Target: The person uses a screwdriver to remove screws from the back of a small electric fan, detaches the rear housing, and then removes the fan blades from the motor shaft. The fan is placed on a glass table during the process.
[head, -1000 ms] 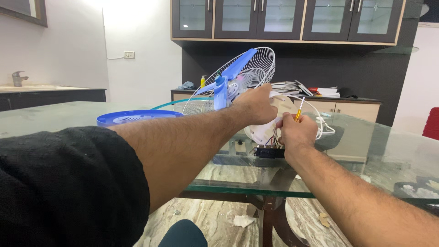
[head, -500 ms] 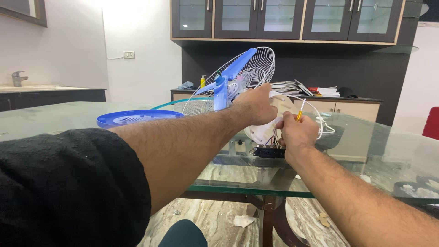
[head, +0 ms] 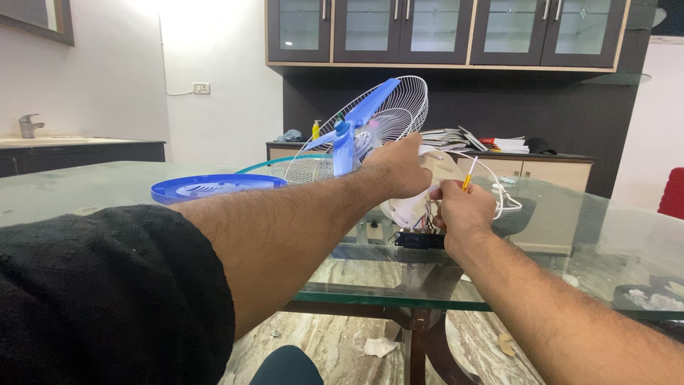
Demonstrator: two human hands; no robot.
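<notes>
On the glass table (head: 570, 249), the left hand (head: 402, 165) clasps the white fan motor housing (head: 417, 203); the right hand (head: 462, 208) pinches a yellow-handled screwdriver (head: 468, 173) at its exposed wiring, blue blades (head: 353, 128) beyond.

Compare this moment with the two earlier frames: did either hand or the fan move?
Almost nothing changed. The left hand stays on the white motor housing; the right hand still holds the yellow-handled screwdriver at it, perhaps shifted very slightly. Fan blades, wire guard and blue ring are unmoved.
</notes>
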